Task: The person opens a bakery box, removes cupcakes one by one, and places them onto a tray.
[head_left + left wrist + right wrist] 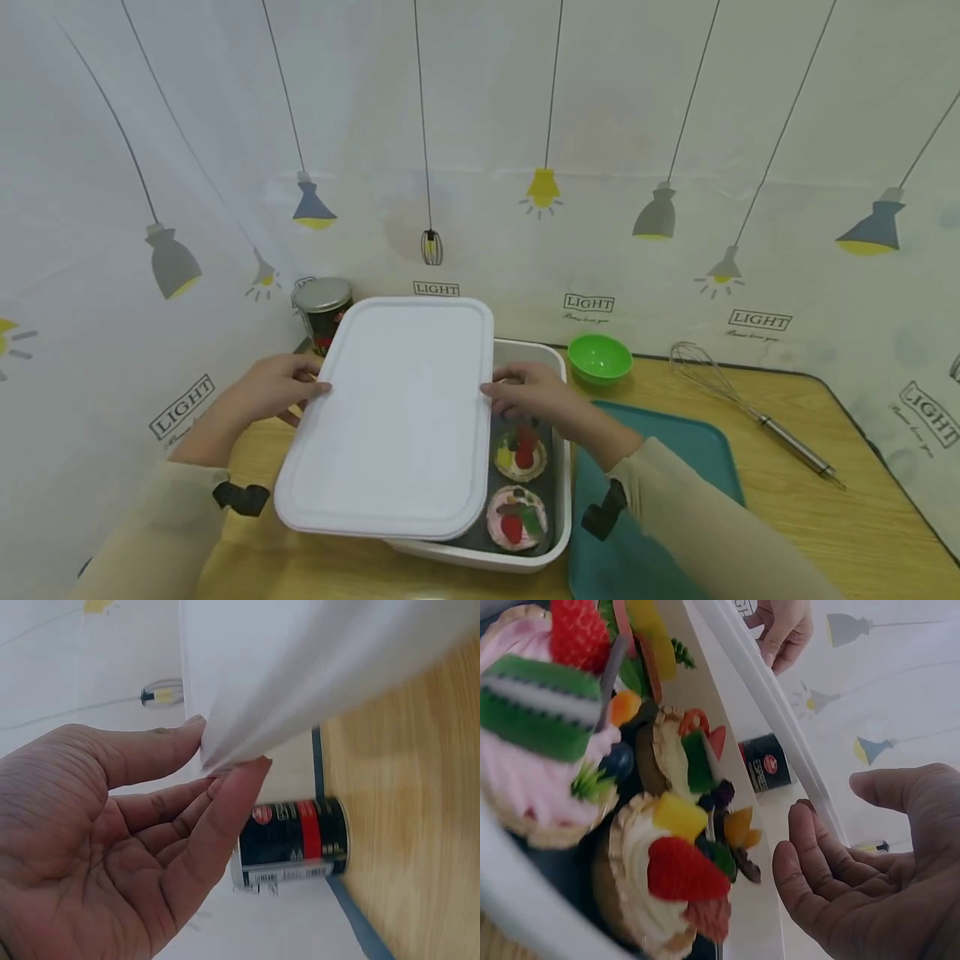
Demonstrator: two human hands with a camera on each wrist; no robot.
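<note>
A white rectangular lid (397, 417) with rounded corners is held tilted over the left part of a white box (561, 500). At the lid's left edge, my left hand (273, 387) pinches it between thumb and fingers, as the left wrist view also shows. My right hand (534, 393) holds the opposite edge, thumb on top and fingers beneath. Inside the box, on a dark base, sit fruit-topped tarts, among them a pink-cream tart (517, 518) and a strawberry tart (667, 874). The lid hides the box's left side in the head view.
Behind the lid stands a dark can (322, 308) with a silver top. To the box's right are a green bowl (600, 360), a teal tray (705, 454) partly under my right arm, and a metal whisk (780, 429). A lamp-patterned curtain (495, 125) borders the wooden table (847, 533).
</note>
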